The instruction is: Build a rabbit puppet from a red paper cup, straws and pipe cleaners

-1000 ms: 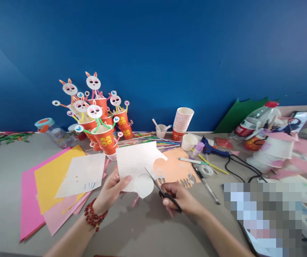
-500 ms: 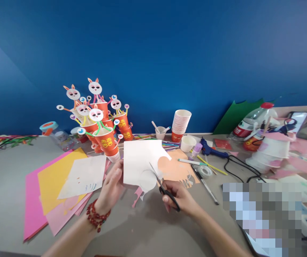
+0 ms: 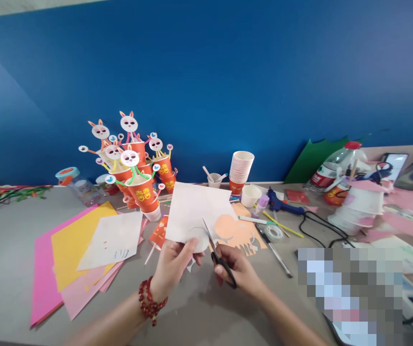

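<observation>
Pinching the white paper (image 3: 199,206) at its near edge, my left hand (image 3: 176,264) has its thumb on the circle (image 3: 202,241). My right hand (image 3: 238,269) is wrapped around the scissors (image 3: 218,261), blades beside the circle. Orange paper (image 3: 241,234) lies beyond.

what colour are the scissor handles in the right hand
The scissor handles in the right hand are black, best seen in the head view.

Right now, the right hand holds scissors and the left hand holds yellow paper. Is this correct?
Not quite: the left hand holds white paper, not yellow, as the head view shows. The right hand does hold scissors.
</observation>
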Action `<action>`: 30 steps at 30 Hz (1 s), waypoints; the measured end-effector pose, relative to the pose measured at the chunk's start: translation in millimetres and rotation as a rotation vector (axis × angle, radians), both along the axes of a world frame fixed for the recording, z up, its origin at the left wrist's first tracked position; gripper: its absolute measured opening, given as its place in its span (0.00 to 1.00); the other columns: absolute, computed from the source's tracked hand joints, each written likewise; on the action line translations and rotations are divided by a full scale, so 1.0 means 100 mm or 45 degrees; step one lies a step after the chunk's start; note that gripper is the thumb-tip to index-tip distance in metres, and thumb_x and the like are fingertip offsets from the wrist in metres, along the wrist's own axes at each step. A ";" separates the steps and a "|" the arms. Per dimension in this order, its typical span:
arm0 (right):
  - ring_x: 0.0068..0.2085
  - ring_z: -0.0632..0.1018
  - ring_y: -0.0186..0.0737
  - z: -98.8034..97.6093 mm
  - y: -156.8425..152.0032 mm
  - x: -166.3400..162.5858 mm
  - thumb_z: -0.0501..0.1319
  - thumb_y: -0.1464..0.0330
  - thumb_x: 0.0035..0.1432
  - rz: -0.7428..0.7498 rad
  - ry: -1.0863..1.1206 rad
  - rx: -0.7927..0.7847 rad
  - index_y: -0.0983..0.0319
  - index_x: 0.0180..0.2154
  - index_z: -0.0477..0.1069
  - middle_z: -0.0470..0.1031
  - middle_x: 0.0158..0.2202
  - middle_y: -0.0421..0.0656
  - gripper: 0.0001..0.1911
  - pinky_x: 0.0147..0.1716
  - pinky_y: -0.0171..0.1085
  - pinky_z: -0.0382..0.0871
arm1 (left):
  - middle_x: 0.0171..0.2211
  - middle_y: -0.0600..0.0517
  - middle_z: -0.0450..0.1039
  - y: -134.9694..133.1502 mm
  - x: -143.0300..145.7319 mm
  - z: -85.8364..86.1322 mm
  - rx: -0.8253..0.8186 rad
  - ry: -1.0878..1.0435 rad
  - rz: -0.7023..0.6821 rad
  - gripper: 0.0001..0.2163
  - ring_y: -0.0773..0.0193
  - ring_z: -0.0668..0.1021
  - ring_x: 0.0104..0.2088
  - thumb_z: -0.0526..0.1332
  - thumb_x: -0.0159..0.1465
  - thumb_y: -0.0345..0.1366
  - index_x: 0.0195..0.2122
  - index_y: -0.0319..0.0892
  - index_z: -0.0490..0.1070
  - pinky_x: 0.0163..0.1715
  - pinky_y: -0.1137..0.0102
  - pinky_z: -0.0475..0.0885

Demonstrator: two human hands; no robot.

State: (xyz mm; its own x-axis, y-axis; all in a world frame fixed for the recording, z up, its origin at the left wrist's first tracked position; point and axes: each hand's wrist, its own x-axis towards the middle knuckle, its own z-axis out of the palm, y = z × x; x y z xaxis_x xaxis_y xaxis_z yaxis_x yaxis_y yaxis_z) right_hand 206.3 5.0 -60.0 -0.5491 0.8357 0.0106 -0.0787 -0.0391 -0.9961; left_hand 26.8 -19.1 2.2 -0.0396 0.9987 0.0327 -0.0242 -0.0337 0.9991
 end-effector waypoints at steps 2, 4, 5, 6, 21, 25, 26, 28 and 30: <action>0.18 0.68 0.30 0.01 0.01 0.00 0.67 0.41 0.45 0.014 0.019 -0.009 0.59 0.25 0.58 0.64 0.18 0.34 0.31 0.18 0.29 0.58 | 0.19 0.50 0.74 0.01 0.00 0.02 -0.008 0.021 -0.001 0.18 0.63 0.75 0.20 0.64 0.60 0.49 0.26 0.38 0.76 0.23 0.70 0.71; 0.18 0.68 0.30 0.02 0.01 0.00 0.67 0.41 0.45 0.016 0.027 0.000 0.59 0.24 0.57 0.64 0.18 0.33 0.31 0.18 0.29 0.57 | 0.18 0.49 0.74 0.01 0.01 0.03 -0.020 0.038 0.005 0.19 0.63 0.75 0.19 0.64 0.60 0.51 0.24 0.38 0.75 0.22 0.70 0.70; 0.17 0.67 0.30 0.02 0.01 0.00 0.66 0.41 0.45 0.012 0.025 0.008 0.59 0.24 0.57 0.64 0.18 0.33 0.31 0.18 0.29 0.57 | 0.17 0.49 0.73 0.01 0.01 0.04 -0.024 0.042 0.007 0.20 0.62 0.75 0.19 0.64 0.59 0.51 0.23 0.38 0.75 0.22 0.70 0.70; 0.17 0.67 0.30 0.02 0.01 0.00 0.66 0.41 0.46 0.007 0.020 0.019 0.59 0.24 0.57 0.64 0.17 0.34 0.31 0.18 0.29 0.56 | 0.16 0.49 0.73 0.02 0.01 0.04 -0.026 0.044 0.007 0.20 0.62 0.75 0.19 0.64 0.59 0.51 0.22 0.38 0.75 0.22 0.71 0.70; 0.16 0.67 0.31 0.03 0.04 0.04 0.64 0.40 0.48 0.025 -0.076 0.100 0.59 0.23 0.57 0.65 0.16 0.35 0.31 0.16 0.30 0.57 | 0.15 0.49 0.72 0.05 -0.07 0.05 -0.037 0.054 -0.050 0.19 0.65 0.73 0.17 0.64 0.60 0.48 0.20 0.38 0.74 0.21 0.71 0.69; 0.16 0.66 0.31 0.03 0.04 0.05 0.63 0.40 0.49 0.015 -0.097 0.111 0.58 0.23 0.56 0.65 0.15 0.35 0.30 0.16 0.30 0.57 | 0.15 0.50 0.72 0.07 -0.09 0.03 -0.035 0.068 -0.081 0.20 0.65 0.74 0.17 0.63 0.61 0.48 0.19 0.38 0.74 0.22 0.72 0.69; 0.16 0.67 0.31 0.03 0.04 0.05 0.63 0.40 0.49 0.016 -0.098 0.114 0.58 0.23 0.56 0.65 0.15 0.35 0.30 0.16 0.30 0.57 | 0.15 0.50 0.72 0.08 -0.09 0.02 -0.033 0.061 -0.085 0.20 0.65 0.74 0.17 0.63 0.61 0.48 0.19 0.38 0.74 0.22 0.72 0.69; 0.16 0.67 0.31 0.04 0.04 0.05 0.63 0.40 0.49 0.019 -0.093 0.116 0.58 0.23 0.56 0.65 0.15 0.35 0.30 0.16 0.30 0.58 | 0.16 0.50 0.73 0.09 -0.10 0.02 -0.037 0.048 -0.091 0.19 0.66 0.74 0.17 0.63 0.61 0.48 0.20 0.38 0.74 0.21 0.72 0.69; 0.16 0.66 0.31 0.04 0.04 0.05 0.63 0.40 0.49 0.025 -0.084 0.111 0.58 0.23 0.56 0.65 0.15 0.35 0.30 0.16 0.30 0.58 | 0.16 0.50 0.73 0.09 -0.11 0.02 -0.050 0.048 -0.098 0.19 0.66 0.74 0.17 0.63 0.61 0.48 0.21 0.38 0.74 0.21 0.73 0.69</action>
